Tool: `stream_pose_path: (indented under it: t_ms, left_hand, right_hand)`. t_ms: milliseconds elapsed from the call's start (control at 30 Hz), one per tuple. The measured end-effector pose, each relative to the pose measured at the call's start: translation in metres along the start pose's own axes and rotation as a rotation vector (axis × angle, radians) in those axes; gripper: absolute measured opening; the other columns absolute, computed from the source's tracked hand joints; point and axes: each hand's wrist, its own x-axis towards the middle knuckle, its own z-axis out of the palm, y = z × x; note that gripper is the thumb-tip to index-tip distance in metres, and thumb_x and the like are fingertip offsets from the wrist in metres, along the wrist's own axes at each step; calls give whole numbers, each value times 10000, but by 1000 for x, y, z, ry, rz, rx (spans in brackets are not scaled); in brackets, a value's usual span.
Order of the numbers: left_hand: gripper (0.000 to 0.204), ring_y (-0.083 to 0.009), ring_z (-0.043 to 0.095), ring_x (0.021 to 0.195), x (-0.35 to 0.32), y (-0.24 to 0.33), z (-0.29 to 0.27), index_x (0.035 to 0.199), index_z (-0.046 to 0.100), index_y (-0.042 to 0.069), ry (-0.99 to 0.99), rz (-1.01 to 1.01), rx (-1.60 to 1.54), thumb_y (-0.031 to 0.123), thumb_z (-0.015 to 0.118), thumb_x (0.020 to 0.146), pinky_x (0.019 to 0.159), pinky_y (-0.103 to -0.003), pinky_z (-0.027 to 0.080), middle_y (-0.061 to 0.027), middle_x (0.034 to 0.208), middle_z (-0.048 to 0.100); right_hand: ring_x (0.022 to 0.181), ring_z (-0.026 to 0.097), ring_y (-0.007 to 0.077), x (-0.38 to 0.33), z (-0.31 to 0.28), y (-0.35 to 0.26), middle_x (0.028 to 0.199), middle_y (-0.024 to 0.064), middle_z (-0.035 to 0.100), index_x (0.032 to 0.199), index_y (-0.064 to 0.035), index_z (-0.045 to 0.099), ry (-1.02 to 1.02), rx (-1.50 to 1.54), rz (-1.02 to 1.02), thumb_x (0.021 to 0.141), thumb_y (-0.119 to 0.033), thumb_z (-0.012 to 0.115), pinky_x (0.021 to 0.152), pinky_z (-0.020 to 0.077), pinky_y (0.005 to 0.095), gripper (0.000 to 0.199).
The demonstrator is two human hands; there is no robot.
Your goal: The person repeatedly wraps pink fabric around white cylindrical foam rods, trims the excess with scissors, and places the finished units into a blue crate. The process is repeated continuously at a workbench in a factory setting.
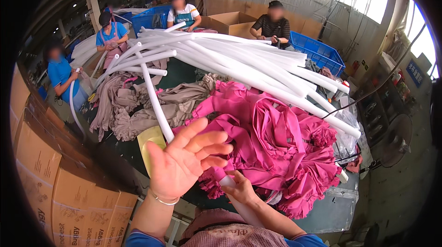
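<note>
My left hand (179, 166) is raised with the palm showing and its fingers spread, holding nothing. Beside it and lower, my right hand (241, 191) is closed round a white foam tube (243, 209) that slants down toward my body. Pink fabric meets this tube's upper end; whether it is pulled over the tube I cannot tell. Just ahead lies a large heap of pink fabric sleeves (276, 136). Another white tube (154, 97) reaches from the pile toward my left hand and disappears behind it. A yellow object (148, 145) lies behind my left hand, partly hidden.
Long white foam tubes (258, 69) are piled across the dark table, with taupe fabric (138, 113) at left. Cardboard boxes (78, 196) are stacked at near left. A blue crate (317, 51) and a fan (396, 141) stand at right. Several co-workers sit or stand beyond.
</note>
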Motion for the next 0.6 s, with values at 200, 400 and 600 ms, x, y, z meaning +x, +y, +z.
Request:
stream_pose_path:
  t_ms: [200,400,600]
  left_hand:
    - [878,-434,347,1268,51,51,91,1481,120,90,-501,88,-89,707,351,901,1020,-578,344,-233,1382,323]
    - [749,-432,527,1078,52,44,84,1405,333,62,-558,176,-54,617,464,920,917,-544,456,-236,1162,524]
    - [299,-234,686,857,-28,0,-13,969,641,-11,343,-262,672,280,573,980,780,-361,555,-153,907,695]
  right_hand:
    - [845,665,166,-7,13,-5,938,105,690,1327,-71,508,-45,-60,-120,763,-190,785,774,521,304,640]
    - [818,661,133,-10,10,-31,914,88,690,1319,-64,507,-119,38,56,771,-132,782,731,525,284,616]
    - [815,656,150,3,-14,-16,970,88,671,1218,-11,546,38,177,-95,785,-31,763,712,533,293,485]
